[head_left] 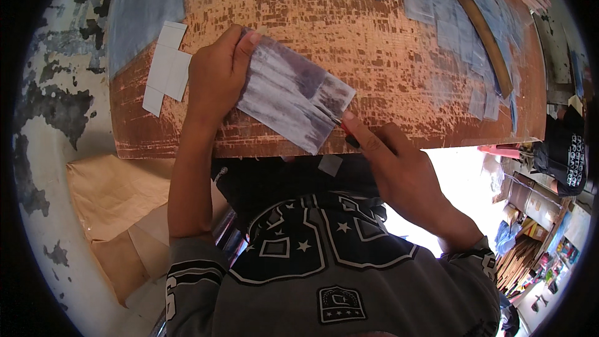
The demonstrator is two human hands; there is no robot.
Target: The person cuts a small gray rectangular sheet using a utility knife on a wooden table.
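Many cut squares (167,68) on scored board (349,19)

Cut white squares (167,67) lying on the scored orange board (349,19), brown paper (115,196) below left, curved wooden strip (480,28) upper right

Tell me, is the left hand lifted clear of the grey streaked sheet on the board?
No, the left hand presses down on the upper left end of the grey streaked sheet, its fingers lying on the sheet's edge.
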